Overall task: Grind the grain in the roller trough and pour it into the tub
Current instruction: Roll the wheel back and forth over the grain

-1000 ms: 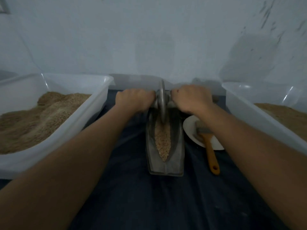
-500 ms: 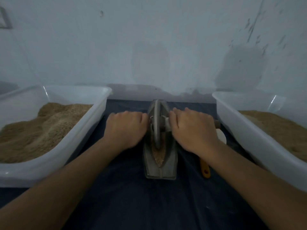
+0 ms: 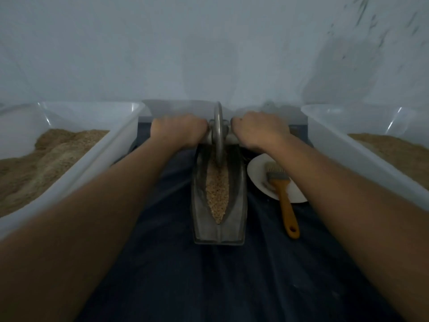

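Both hands clamped on roller axle, wheel at far end of trough.

Left hand (image 3: pixel 178 131) and right hand (image 3: pixel 260 132) each grip the axle beside the grinding wheel (image 3: pixel 218 133). Grain (image 3: pixel 217 191) lies in the roller trough (image 3: pixel 218 228) nearer than the grip. Left tub (image 3: pixel 97 156) and right tub (image 3: pixel 362 156) flank the forearms; brush (image 3: pixel 284 198) on a plate (image 3: pixel 257 175) beneath right wrist.

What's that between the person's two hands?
In the head view, the metal roller wheel stands upright between the left hand and right hand, which grip its axle.
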Demonstrator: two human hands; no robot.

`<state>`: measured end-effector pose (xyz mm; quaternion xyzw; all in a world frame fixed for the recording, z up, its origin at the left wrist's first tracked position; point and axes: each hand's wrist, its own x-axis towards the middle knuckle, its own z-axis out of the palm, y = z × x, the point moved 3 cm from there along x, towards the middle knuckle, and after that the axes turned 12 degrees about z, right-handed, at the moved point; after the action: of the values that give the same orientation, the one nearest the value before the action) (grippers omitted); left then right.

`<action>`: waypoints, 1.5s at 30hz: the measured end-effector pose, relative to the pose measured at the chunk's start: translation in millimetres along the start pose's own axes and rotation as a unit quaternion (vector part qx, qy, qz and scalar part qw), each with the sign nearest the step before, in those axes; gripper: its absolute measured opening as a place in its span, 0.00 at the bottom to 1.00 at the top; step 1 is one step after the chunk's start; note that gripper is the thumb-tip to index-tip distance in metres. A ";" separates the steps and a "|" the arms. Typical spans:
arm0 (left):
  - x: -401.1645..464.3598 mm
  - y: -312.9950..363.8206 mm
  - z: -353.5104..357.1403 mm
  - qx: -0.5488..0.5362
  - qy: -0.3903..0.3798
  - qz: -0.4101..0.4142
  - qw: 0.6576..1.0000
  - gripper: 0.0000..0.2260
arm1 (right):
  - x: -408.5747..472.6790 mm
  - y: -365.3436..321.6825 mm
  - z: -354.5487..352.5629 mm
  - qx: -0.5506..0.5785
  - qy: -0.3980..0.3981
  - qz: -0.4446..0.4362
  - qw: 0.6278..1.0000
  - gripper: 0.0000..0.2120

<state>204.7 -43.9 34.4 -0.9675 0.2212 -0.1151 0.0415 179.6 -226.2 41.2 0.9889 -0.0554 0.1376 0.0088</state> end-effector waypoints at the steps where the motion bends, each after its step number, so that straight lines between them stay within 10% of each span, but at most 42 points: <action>1: 2.0 -0.7 -0.9 -0.005 0.002 -0.006 1.000 0.16 | 4.4 -0.1 1.5 0.007 -0.011 0.009 1.000 0.16; 13: -108.7 25.2 -7.2 0.104 0.130 0.105 0.980 0.15 | -103.5 -3.1 -14.6 0.075 0.185 -0.035 0.979 0.27; 32: -10.9 11.1 -7.3 0.076 0.065 0.037 0.994 0.23 | -23.9 7.2 7.0 0.055 0.061 0.018 0.996 0.19; 39: -97.9 29.2 -7.8 0.140 0.147 0.102 0.974 0.13 | -98.8 0.2 -12.3 0.085 0.186 -0.019 0.979 0.24; 45: -130.6 29.7 -8.4 0.038 0.177 0.094 0.979 0.26 | -126.4 -2.6 -16.4 0.096 0.201 -0.058 0.973 0.26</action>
<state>75.9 -13.7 12.0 -0.9045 0.3103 -0.2884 0.0486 54.7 -209.5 22.5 0.9389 0.0180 0.3371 -0.0669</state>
